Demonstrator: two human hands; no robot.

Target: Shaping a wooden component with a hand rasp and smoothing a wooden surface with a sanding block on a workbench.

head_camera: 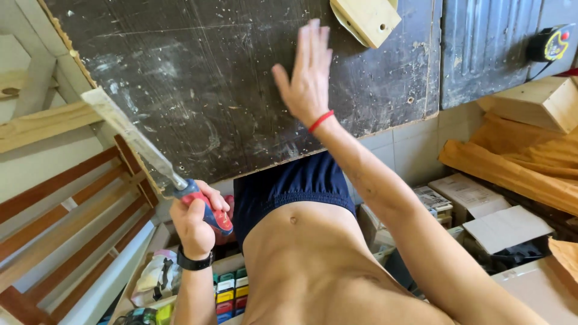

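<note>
The left hand (195,219), low and left of centre in the frame, was closed tight around the red-and-blue handle of a chisel (141,147), whose pale, dusty blade ran up and left across the edge of a dark work board (198,78). A black watch (194,263) sat on that wrist. The right hand (307,78) lay open and flat, fingers spread, on the board near the top centre — gripping nothing, a red band (321,120) around its wrist. The board filled the upper half of the frame, scratched and speckled with pale dust. A light wooden block (366,19) rested on it at the top edge, just right of the fingertips. Wooden slats (66,216) sloped through the lower left, and cardboard boxes (475,198) — with orange cloth (524,156) above them — crowded the right side.
</note>
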